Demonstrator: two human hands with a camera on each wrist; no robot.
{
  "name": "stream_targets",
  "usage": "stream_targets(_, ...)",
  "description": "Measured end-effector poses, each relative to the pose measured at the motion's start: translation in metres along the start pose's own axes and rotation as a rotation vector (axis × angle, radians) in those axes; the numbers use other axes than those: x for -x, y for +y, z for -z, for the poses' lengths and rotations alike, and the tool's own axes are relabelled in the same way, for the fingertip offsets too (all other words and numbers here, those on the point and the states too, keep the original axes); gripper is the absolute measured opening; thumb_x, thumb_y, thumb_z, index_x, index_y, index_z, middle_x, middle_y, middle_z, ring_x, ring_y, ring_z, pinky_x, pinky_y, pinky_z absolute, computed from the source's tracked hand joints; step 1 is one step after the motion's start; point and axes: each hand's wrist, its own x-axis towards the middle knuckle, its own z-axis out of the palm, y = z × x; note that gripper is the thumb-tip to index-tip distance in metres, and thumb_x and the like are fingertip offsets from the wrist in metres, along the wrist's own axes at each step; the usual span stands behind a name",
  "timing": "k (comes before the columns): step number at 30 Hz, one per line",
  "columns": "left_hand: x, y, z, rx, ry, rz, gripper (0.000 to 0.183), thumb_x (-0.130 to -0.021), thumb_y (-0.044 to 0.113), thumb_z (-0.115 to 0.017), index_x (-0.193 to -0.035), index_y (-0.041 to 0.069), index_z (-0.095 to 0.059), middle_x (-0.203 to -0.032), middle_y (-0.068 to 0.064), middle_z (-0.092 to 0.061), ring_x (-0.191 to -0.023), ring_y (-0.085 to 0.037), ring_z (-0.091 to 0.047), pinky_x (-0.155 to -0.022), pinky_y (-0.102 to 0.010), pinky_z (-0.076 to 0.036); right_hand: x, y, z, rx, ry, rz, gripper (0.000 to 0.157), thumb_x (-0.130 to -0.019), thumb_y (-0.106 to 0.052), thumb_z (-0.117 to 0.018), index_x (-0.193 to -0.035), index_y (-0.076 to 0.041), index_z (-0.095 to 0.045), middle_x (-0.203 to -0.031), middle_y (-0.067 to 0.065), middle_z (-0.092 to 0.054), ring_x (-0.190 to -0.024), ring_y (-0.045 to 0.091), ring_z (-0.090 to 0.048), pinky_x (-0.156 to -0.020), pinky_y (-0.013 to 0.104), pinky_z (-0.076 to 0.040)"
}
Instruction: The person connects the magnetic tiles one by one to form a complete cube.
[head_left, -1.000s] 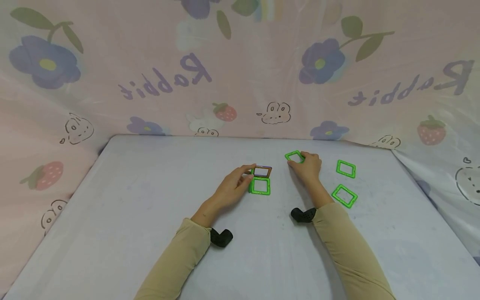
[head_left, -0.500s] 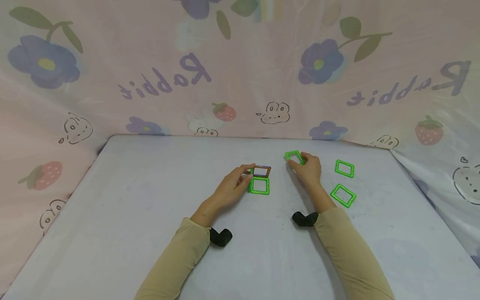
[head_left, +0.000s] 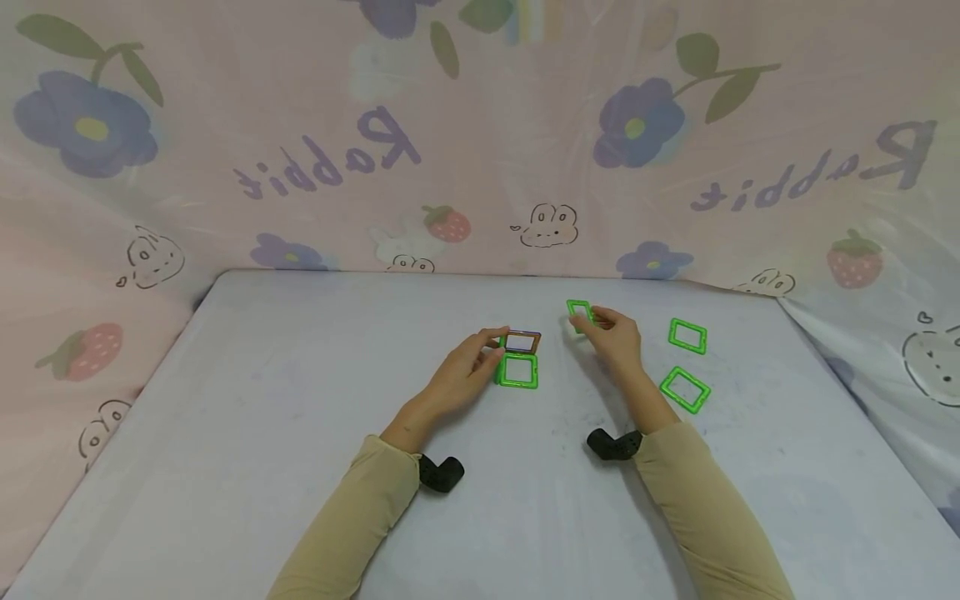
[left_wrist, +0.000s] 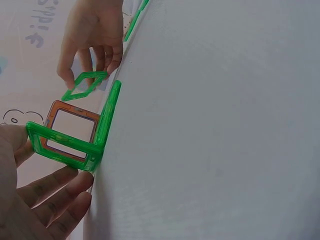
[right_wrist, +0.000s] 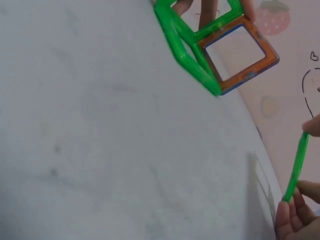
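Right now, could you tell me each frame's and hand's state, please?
Left hand: holding side green frame
Right hand: pinching raised green frame
Side green frame: upright, held
Raised green frame: pinched, unattached
Brown frame: upright, touching side green frame
Base green frame: lying flat
Far loose green frame: flat
Near loose green frame: flat

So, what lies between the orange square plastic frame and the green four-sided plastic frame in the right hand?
In the head view, only bare white tabletop shows between the orange frame and the green frame in the right hand.
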Motion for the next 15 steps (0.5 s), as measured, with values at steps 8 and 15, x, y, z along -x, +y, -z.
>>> stream_targets(8, -0.0005, -0.0017, -0.0002, -0.004, -0.001, -0.006, 0.040, -0.103, 0.021, -0.045, -0.142, 0.014, -0.044, -0.125, -0.014, -0.058, -0.087, -0.017, -0.056, -0.075, -0.029, -0.046, 0.0052, -0.0045, 0.0014, -0.099, -0.096, -0.013, 0.064, -0.088, -0.041, -0.066, -0.140, -0.009, -0.050, -0.139, 0.017, -0.050, -0.129, 0.030, -0.044, -0.107, 0.044, -0.036)
stream_targets(15, -0.0002, -0.0012, 0.0000, 0.001, -0.001, -0.015, 0.041, -0.103, 0.021, -0.045, -0.143, 0.013, -0.043, -0.124, -0.015, -0.057, -0.088, -0.018, -0.056, -0.076, -0.030, -0.047, 0.0087, -0.0060, 0.0004, -0.184, -0.098, -0.017, 0.061, -0.087, -0.039, -0.068, -0.139, -0.011, -0.051, -0.136, 0.013, -0.051, -0.119, 0.021, -0.050, -0.099, 0.037, -0.041)
